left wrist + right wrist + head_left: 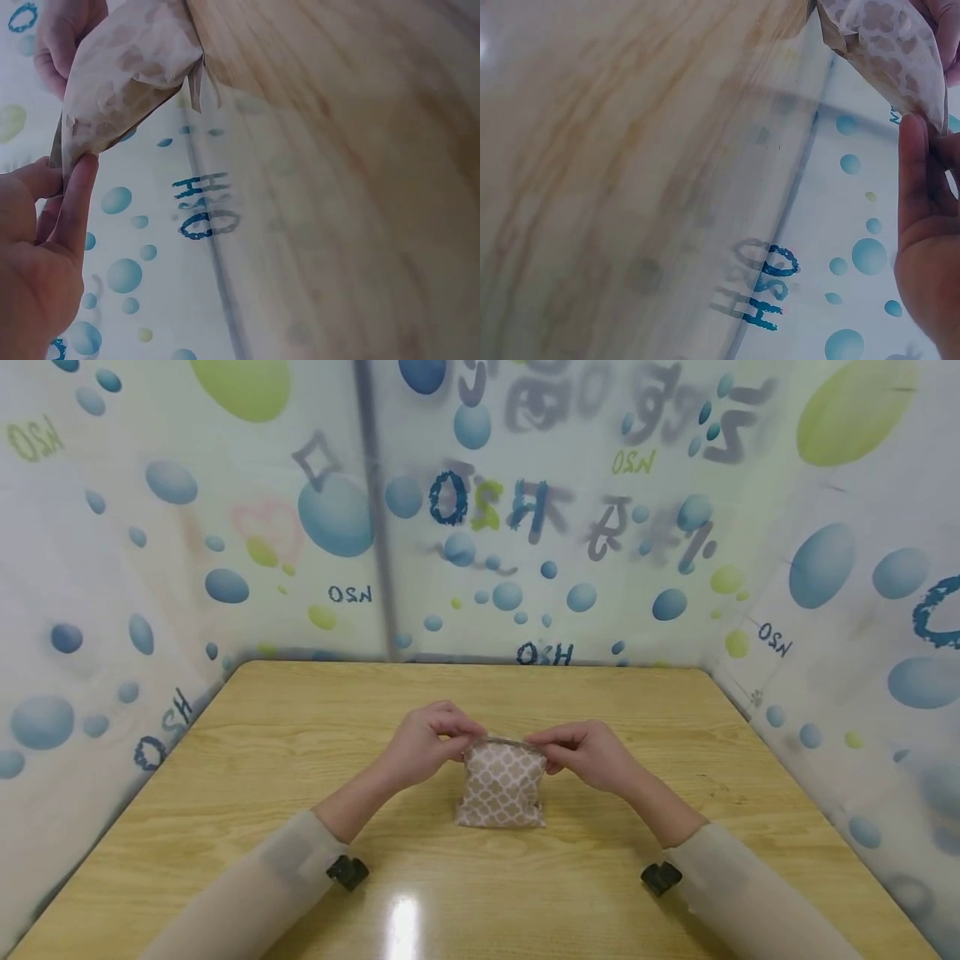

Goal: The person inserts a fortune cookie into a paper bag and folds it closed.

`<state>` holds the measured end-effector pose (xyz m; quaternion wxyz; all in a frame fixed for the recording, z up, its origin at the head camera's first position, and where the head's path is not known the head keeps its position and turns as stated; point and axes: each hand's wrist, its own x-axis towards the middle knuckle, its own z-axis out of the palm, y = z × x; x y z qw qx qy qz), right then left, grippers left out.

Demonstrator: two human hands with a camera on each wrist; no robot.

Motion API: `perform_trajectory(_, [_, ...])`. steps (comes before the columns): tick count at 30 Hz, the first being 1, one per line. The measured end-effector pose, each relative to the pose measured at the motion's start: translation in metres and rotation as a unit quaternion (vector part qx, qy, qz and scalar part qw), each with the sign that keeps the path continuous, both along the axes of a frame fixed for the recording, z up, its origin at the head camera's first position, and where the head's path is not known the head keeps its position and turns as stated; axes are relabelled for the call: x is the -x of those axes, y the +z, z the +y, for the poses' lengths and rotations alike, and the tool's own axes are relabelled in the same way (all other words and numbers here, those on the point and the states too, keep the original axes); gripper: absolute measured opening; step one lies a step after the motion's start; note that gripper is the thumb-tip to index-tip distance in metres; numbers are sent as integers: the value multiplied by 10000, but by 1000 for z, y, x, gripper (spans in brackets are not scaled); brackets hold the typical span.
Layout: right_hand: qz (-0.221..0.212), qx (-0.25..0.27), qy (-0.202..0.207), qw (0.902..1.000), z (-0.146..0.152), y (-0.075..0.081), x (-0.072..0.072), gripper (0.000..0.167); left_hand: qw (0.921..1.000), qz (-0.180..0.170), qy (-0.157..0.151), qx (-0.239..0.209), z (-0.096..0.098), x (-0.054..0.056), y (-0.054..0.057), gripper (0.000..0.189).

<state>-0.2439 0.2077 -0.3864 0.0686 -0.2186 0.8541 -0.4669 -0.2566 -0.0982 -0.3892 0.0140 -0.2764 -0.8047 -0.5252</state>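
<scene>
A small brown paper bag (501, 785) with a white lattice pattern stands on the wooden table in the head view, its top edge level with both hands. At its upper left corner, my left hand (431, 742) pinches the edge between thumb and fingers. My right hand (588, 753) pinches the upper right corner in the same way. The left wrist view shows the bag (135, 67) bulging below the pinched corner. In the right wrist view the bag (889, 49) tilts across the upper right, with fingers on its edge. What the bag contains is hidden.
The wooden table (300, 710) stretches out on all sides of the bag. Behind and beside it hang pale curtains (495, 568) printed with blue and green dots. A dark strap piece (348, 872) sits on the left sleeve, another (662, 878) on the right.
</scene>
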Motion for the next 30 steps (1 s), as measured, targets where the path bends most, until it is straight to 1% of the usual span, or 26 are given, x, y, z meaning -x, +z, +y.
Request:
perform_trajectory(3, [-52, -5, 90, 9999, 1, -1, 1, 26, 9997, 186, 64, 148, 0, -1, 1, 20])
perform_trajectory(7, [-227, -73, 218, 9995, 1, -2, 4, 25, 9988, 323, 42, 373, -1, 0, 0, 20])
perform_trajectory(11, [-315, -184, 303, 9989, 0, -2, 5, 26, 9984, 286, -16, 481, -3, 2, -1, 21])
perform_trajectory(15, [-342, -227, 335, 9986, 0, -2, 5, 26, 9988, 83, -26, 485, -3, 4, -4, 21])
perform_trajectory(18, [-358, -254, 359, 9984, 0, -2, 6, 25, 9986, -41, 10, 519, -3, 4, -3, 20])
perform_trajectory(24, [-390, -253, 406, 9981, 1, -3, 11, 26, 9977, 63, 129, 660, -2, 7, -2, 20])
perform_trajectory(30, [-461, -317, 295, 9980, -1, -3, 18, 26, 9970, 133, 205, 730, 0, 11, -2, 21])
